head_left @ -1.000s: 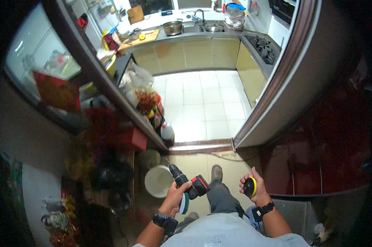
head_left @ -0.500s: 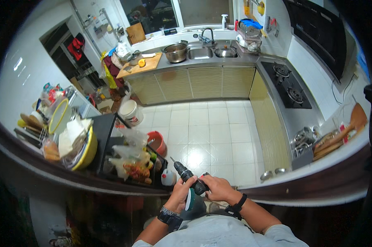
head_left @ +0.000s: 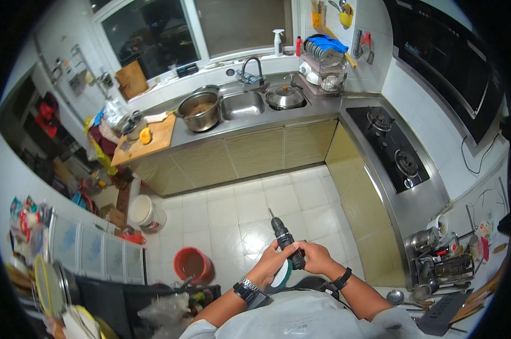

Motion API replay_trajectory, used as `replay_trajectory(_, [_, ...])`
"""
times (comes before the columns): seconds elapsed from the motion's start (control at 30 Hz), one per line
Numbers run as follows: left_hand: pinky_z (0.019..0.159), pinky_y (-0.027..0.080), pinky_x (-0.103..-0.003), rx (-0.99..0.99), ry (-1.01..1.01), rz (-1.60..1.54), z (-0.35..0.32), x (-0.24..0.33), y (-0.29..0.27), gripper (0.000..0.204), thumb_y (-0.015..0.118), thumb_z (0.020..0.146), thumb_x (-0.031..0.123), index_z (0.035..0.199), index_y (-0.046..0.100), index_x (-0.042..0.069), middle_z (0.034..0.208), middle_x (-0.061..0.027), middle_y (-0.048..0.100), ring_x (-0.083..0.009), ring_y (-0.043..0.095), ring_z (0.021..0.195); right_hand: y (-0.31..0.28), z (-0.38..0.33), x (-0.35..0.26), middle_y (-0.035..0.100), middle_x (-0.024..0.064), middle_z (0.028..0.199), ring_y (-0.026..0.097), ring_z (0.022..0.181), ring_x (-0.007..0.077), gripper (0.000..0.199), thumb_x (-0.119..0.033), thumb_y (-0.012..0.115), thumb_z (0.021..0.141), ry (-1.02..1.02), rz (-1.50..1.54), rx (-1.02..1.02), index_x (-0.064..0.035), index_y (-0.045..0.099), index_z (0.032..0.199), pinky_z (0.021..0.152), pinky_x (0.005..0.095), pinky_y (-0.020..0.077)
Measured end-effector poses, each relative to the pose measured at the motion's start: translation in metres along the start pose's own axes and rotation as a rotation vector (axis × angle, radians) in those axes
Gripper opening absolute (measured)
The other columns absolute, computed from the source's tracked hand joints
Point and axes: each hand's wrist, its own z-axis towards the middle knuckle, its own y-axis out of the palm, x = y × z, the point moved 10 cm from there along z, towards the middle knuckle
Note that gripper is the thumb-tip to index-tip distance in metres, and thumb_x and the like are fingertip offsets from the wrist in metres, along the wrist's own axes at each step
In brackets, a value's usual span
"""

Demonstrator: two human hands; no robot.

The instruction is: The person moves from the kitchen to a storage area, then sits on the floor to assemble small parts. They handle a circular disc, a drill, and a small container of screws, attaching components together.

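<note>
In front of my body I hold a black cordless drill (head_left: 284, 235) with a thin metal bit that points away from me toward the floor. My left hand (head_left: 271, 265) is closed round the drill's left side. On its right side, my right hand (head_left: 317, 257) grips the body near the handle, which the fingers partly hide. Just under my left hand shows a round white piece with a green, brush-like rim (head_left: 282, 275). Whether the left fingers also hold it I cannot tell.
A red bucket (head_left: 186, 270) and a white bucket (head_left: 144, 213) stand on the tiled floor (head_left: 255, 206). Ahead runs a counter with a large pot (head_left: 199, 113), a sink (head_left: 241, 105) and a cutting board (head_left: 156, 139). At the right is a gas stove (head_left: 388, 147) beside several utensils.
I have moved forward into the kitchen, so the counter and stove appear nearer. The drill now points more steeply ahead, both hands still on it. The black rack at the left has dropped lower in view.
</note>
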Motion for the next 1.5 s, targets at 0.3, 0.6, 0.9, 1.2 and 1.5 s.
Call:
replay_trajectory(0.3, [0.068, 0.054, -0.029, -0.058, -0.026, -0.022, 0.339, 0.218, -0.049, 0.069, 0.063, 0.118, 0.066, 0.155, 0.069, 0.008, 0.111, -0.0128, 0.081, -0.0126, 0.064, 0.080, -0.158, 0.338, 0.162, 0.082, 0.0076, 0.122, 0.079, 0.108, 0.0173, 0.046, -0.006, 0.090, 0.098, 0.187, 0.569, 0.253, -0.0026, 0.069, 0.139, 0.098, 0.0358, 0.0650])
replay_trajectory(0.6, [0.075, 0.057, -0.041, 0.326, -0.150, -0.610, 0.717, 0.348, -0.151, 0.073, 0.052, 0.113, 0.080, 0.121, 0.069, 0.010, 0.092, -0.0013, 0.062, -0.0210, 0.060, 0.078, -0.443, 0.775, 0.491, 0.081, 0.0087, 0.130, 0.078, 0.116, 0.0180, 0.033, -0.005, 0.071, 0.110, 0.144, 0.416, 0.637, -0.0032, 0.069, 0.143, 0.103, 0.0373, 0.0634])
replay_trajectory(0.9, [0.117, 0.060, -0.046, 0.314, -0.022, -0.563, 0.997, 0.584, -0.131, 0.032, 0.071, 0.117, 0.016, 0.145, 0.069, 0.000, 0.139, -0.0113, 0.078, -0.0261, 0.075, 0.130, -0.635, 1.093, 0.700, 0.080, 0.0084, 0.126, 0.076, 0.116, 0.0203, 0.046, 0.000, 0.086, 0.096, 0.202, 0.629, 1.076, -0.0028, 0.068, 0.138, 0.109, 0.0378, 0.0587])
replay_trajectory(1.2, [0.108, 0.063, -0.045, 0.362, -0.035, -0.420, 1.224, 0.630, -0.188, 0.032, 0.077, 0.113, 0.005, 0.145, 0.074, 0.003, 0.131, -0.0078, 0.082, -0.0220, 0.078, 0.120, -0.658, 1.211, 0.794, 0.081, 0.0111, 0.128, 0.076, 0.115, 0.0225, 0.053, -0.012, 0.099, 0.091, 0.330, 0.548, 1.240, -0.0015, 0.071, 0.135, 0.105, 0.0394, 0.0581])
replay_trajectory(1.5, [0.089, 0.067, -0.036, 0.424, 0.007, -0.171, 1.347, 0.637, -0.247, 0.032, 0.084, 0.108, 0.003, 0.138, 0.077, -0.001, 0.123, -0.0071, 0.083, -0.0176, 0.077, 0.104, -0.656, 1.255, 0.754, 0.077, 0.0110, 0.136, 0.073, 0.121, 0.0247, 0.065, -0.016, 0.103, 0.090, 0.396, 0.600, 1.316, -0.0001, 0.069, 0.143, 0.109, 0.0383, 0.0556])
